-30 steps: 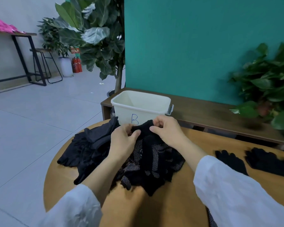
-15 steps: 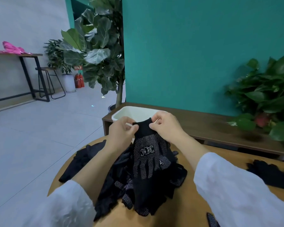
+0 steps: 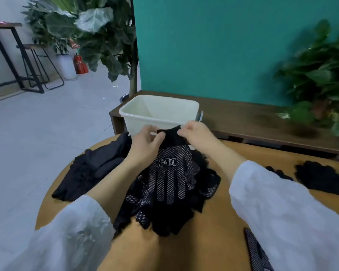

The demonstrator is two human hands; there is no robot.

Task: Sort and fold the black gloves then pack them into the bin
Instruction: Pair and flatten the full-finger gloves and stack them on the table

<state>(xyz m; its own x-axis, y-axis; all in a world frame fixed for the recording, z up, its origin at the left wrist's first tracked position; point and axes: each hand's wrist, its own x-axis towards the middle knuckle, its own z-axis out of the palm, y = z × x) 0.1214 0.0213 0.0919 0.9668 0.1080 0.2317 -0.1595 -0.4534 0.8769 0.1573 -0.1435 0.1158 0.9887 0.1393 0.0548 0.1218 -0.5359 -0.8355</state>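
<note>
Both hands were up at the cuff of 1 black dotted glove (image 3: 171,173): left hand (image 3: 145,145) pinched the cuff's left corner between thumb and fingers, right hand (image 3: 197,133) pinched the right corner the same way. The glove hung palm-side toward the camera, fingers pointing down, with a white logo patch below the cuff. Its fingertips overlapped the pile of dotted gloves (image 3: 164,208) lying on the round wooden table (image 3: 204,241). A second heap of plain black gloves (image 3: 92,169) lay to the left of that pile, touching it. More black gloves (image 3: 325,177) lay well apart on the table's right side. The white bin (image 3: 159,114) sat just behind the hands at the table's far edge, open-topped, nothing visible inside it. Both forearms wore white sleeves (image 3: 278,208).
</note>
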